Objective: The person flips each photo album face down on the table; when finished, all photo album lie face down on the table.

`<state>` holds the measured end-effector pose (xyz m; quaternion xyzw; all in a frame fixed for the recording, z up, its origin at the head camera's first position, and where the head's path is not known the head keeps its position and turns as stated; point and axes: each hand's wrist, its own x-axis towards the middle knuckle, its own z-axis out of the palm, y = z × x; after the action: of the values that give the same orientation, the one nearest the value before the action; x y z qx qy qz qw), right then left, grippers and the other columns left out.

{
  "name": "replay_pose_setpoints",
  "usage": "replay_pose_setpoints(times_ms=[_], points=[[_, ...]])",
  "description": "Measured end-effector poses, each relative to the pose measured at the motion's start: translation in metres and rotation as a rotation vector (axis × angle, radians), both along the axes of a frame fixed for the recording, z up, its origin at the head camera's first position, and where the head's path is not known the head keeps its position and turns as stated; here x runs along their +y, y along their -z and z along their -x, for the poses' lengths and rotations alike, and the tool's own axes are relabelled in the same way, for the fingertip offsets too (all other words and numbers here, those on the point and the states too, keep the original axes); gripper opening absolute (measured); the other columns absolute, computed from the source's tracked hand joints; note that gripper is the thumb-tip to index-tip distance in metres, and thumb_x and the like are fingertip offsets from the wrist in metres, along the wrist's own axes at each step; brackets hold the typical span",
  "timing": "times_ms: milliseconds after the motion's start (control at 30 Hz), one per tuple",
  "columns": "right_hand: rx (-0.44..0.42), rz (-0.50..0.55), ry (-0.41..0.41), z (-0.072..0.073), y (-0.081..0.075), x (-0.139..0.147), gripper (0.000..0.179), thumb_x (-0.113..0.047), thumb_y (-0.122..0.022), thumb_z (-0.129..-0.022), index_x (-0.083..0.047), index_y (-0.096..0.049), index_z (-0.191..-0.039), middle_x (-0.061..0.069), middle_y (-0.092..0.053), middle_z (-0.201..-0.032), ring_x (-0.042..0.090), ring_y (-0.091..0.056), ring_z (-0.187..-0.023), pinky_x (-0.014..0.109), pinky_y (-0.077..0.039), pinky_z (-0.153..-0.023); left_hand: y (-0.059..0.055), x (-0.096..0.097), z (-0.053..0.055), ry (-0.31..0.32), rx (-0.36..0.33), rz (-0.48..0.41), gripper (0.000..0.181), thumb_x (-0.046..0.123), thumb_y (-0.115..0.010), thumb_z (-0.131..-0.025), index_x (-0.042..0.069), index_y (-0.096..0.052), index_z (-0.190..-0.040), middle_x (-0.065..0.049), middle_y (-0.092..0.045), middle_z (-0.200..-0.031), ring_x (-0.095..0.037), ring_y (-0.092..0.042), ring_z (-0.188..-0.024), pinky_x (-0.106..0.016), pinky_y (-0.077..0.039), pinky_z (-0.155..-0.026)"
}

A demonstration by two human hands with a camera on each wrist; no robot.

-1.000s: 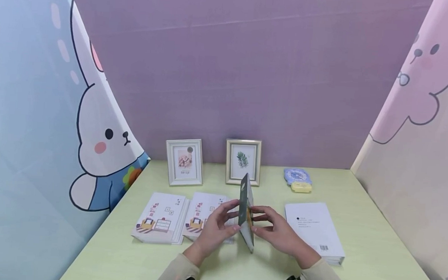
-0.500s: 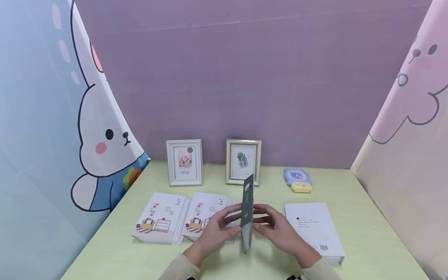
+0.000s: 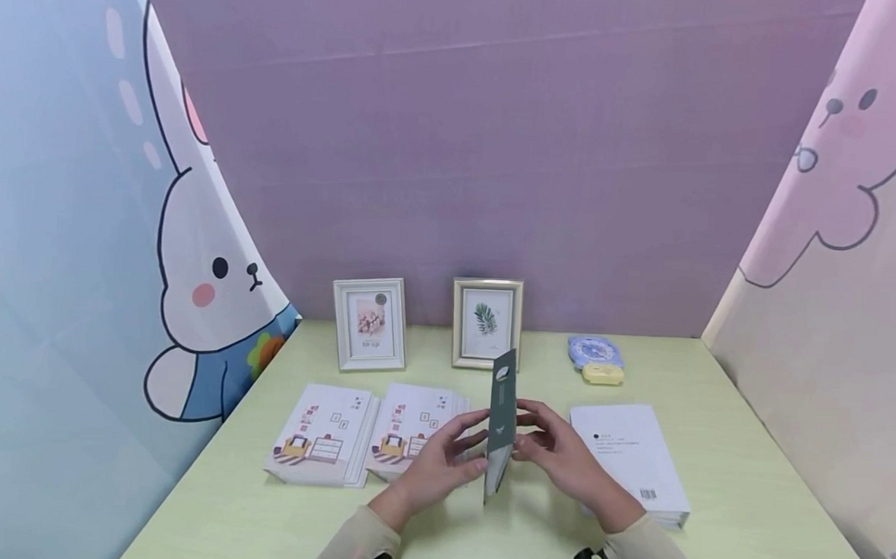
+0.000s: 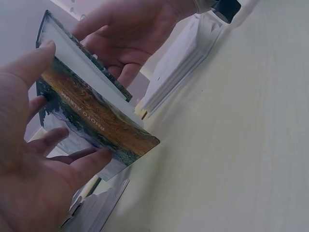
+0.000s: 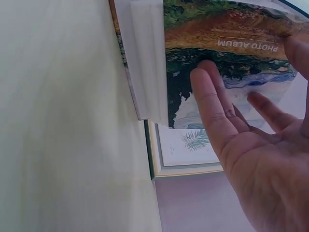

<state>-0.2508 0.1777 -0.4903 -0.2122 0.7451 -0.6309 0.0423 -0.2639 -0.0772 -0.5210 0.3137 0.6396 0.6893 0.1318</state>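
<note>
Your left hand (image 3: 438,469) and right hand (image 3: 563,461) face each other, fingers (image 5: 211,104) spread and slightly bent, thumbs (image 3: 473,467) nearest you, both forearms (image 3: 357,538) slanted inward.

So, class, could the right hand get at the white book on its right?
Probably yes: nothing lies on the white book beside the right hand, though that's busy with the photo album.

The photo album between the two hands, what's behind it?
From the head view, a leaf-print picture frame stands behind the album; part of the frame's lower right is covered.
</note>
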Motion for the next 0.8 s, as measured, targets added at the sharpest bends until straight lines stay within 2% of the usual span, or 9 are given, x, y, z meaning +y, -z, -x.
replay_pose_setpoints(times_ms=[100,267,433,633,800], points=[[0.006,0.025,0.008,0.001,-0.001,0.003,0.059,-0.019,-0.066,-0.105,-0.006,-0.040,-0.157,0.031,-0.053,-0.141,0.031,-0.070,-0.108,0.042,-0.063,-0.089,0.000,0.000,0.000,0.006,-0.018,0.017,0.066,0.009,-0.070,-0.100,0.019,-0.041,-0.159,-0.002,-0.032,-0.169,-0.043,-0.034,-0.151,-0.055,-0.038,-0.118],[0.022,0.071,0.002,0.001,-0.004,0.009,0.055,-0.015,-0.061,-0.107,-0.004,-0.040,-0.156,0.033,-0.051,-0.141,0.029,-0.069,-0.109,0.051,-0.061,-0.089,0.003,0.001,0.001,0.006,-0.028,0.029,0.061,0.009,-0.071,-0.100,0.013,-0.046,-0.155,-0.006,-0.036,-0.167,-0.045,-0.035,-0.150,-0.054,-0.040,-0.117],[0.042,0.098,-0.034,0.000,-0.006,0.014,0.054,-0.011,-0.057,-0.108,0.002,-0.037,-0.157,0.037,-0.049,-0.140,0.025,-0.069,-0.109,0.057,-0.060,-0.088,0.007,0.002,0.003,0.003,-0.028,0.054,0.058,0.009,-0.072,-0.099,0.013,-0.049,-0.153,-0.006,-0.040,-0.165,-0.047,-0.036,-0.149,-0.056,-0.039,-0.116],[0.040,0.099,-0.029,-0.003,-0.008,0.024,0.054,-0.007,-0.056,-0.108,0.003,-0.035,-0.157,0.038,-0.048,-0.139,0.022,-0.069,-0.109,0.052,-0.062,-0.087,0.009,0.004,0.003,0.017,-0.002,0.078,0.061,0.008,-0.073,-0.098,0.009,-0.048,-0.154,-0.009,-0.041,-0.164,-0.049,-0.035,-0.149,-0.060,-0.036,-0.117],[0.033,0.094,-0.007,-0.003,-0.009,0.032,0.053,-0.005,-0.056,-0.108,0.003,-0.037,-0.156,0.037,-0.049,-0.140,0.020,-0.070,-0.109,0.045,-0.064,-0.086,0.010,0.004,0.004,0.017,0.002,0.112,0.064,0.010,-0.074,-0.098,0.010,-0.046,-0.156,-0.012,-0.039,-0.165,-0.048,-0.034,-0.149,-0.054,-0.039,-0.117]])
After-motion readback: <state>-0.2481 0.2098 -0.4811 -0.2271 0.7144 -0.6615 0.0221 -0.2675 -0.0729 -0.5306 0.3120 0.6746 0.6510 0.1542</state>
